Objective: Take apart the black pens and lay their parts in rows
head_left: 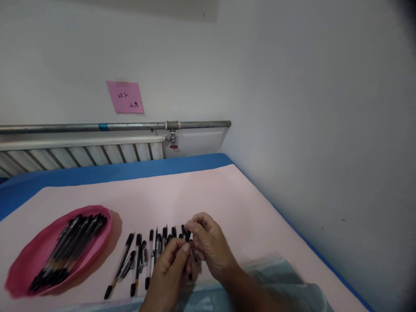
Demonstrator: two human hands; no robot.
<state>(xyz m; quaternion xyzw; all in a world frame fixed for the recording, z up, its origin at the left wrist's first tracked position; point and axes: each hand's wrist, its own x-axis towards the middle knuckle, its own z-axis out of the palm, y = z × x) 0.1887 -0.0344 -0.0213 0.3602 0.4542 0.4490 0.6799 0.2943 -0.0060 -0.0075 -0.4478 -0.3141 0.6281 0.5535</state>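
Nearest, at the bottom edge, left hand (169,271) and right hand (212,247) close together, touching over the front of the worktop (227,195). Between them a single pen (186,234), slim, black at the visible end, the rest hidden by knuckles and blurred. Left fingers (178,253) pinched shut on it from below; right fingers (195,227) curled closed around its upper end. Under the right forearm a clear plastic sheet (282,277), crumpled, flat on the pink surface. Just left of the hands a row of loose pens (139,258), clear barrels with black caps and tips, roughly parallel, pointing away. Well apart to the far left a pink oval tray (19,271), packed with more black pens (69,249) lying lengthwise. Beyond the hands bare pink surface, wide and open toward the back. Blue border (130,171) along the far side and down the right edge, hard against the white wall (308,108). Behind the border a ribbed radiator (81,156), a grey pipe (113,127) above it with a small red valve (174,147). Higher still, a pink note (125,97) stuck to the wall.
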